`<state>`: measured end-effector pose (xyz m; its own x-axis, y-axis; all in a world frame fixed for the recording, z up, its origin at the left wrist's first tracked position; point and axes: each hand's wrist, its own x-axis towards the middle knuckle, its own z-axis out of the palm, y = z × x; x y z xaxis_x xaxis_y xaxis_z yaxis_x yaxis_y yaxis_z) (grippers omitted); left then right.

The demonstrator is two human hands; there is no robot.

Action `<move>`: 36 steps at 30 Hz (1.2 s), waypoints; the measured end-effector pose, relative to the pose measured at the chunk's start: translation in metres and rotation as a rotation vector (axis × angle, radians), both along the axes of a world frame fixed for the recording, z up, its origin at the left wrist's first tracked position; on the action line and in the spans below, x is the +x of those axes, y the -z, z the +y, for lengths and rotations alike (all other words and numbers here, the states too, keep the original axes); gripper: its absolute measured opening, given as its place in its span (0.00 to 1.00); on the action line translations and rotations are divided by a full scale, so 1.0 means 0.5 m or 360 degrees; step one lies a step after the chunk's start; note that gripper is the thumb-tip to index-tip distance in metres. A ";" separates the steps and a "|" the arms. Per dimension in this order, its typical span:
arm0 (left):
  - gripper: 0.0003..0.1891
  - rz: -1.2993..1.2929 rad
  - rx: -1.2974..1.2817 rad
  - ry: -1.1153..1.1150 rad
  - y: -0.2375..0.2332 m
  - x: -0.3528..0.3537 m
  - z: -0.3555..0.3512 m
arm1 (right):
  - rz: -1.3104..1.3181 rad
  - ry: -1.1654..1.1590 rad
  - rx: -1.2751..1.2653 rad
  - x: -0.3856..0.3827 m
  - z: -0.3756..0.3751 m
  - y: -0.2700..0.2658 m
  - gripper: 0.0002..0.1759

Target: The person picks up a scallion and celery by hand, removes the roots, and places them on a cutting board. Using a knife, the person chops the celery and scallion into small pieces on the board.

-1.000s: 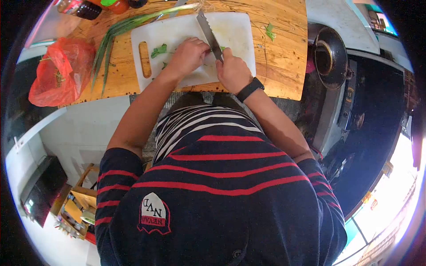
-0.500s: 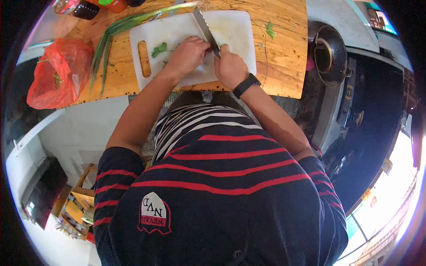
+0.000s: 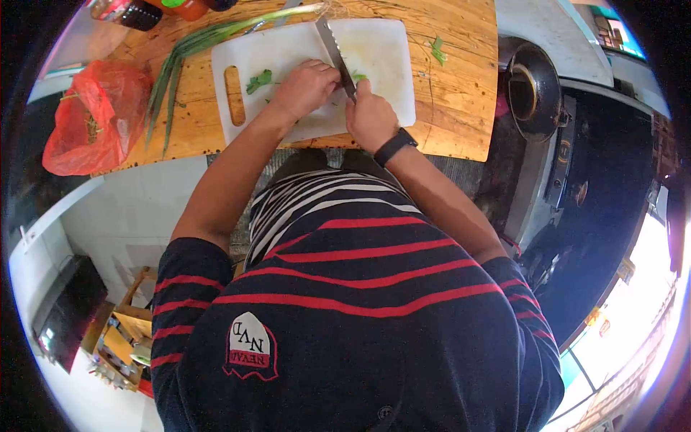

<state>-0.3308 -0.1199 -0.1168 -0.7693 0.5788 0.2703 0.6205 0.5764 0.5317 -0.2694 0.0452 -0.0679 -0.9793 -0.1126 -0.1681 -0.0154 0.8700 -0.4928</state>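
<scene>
My right hand [image 3: 372, 119] grips the handle of a knife [image 3: 332, 52], whose blade slants up and left over the white cutting board [image 3: 389, 47]. My left hand [image 3: 308, 88] rests on the board just left of the blade, fingers curled and pressed down. A leafy green herb [image 3: 259, 81] sticks out on its left side, its stem running under the hand; the part under the fingers is hidden. Right of the blade lies a small cut green piece [image 3: 358, 75]. Long spring onions [image 3: 209, 37] stretch along the board's far edge and down its left side.
A red plastic bag [image 3: 93, 122] sits at the wooden table's [image 3: 461, 86] left end. Bottles and jars [image 3: 129, 13] stand at the far left. Green scraps [image 3: 437, 52] lie right of the board. Beyond the table's right edge is a black wok [image 3: 533, 90].
My right hand and the knife handle have shifted slightly left and down. More of the green piece right of the blade shows. My left hand stays nearly in place.
</scene>
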 end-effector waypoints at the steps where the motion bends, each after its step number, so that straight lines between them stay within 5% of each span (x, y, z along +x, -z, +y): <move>1: 0.06 -0.0004 0.0026 -0.0004 0.004 -0.003 -0.002 | 0.0000 -0.0001 0.0001 -0.006 0.002 0.004 0.15; 7: 0.07 0.0134 0.0050 0.0204 0.014 -0.015 -0.018 | -0.0007 0.0017 0.0089 -0.013 -0.004 0.000 0.15; 13: 0.07 -0.0098 0.0040 -0.0047 -0.009 0.001 -0.023 | -0.0026 -0.0037 0.0025 -0.024 0.009 -0.009 0.15; 36: 0.07 0.0035 -0.0024 -0.0030 0.000 0.005 -0.016 | 0.0002 -0.0154 -0.0013 -0.030 -0.010 -0.028 0.15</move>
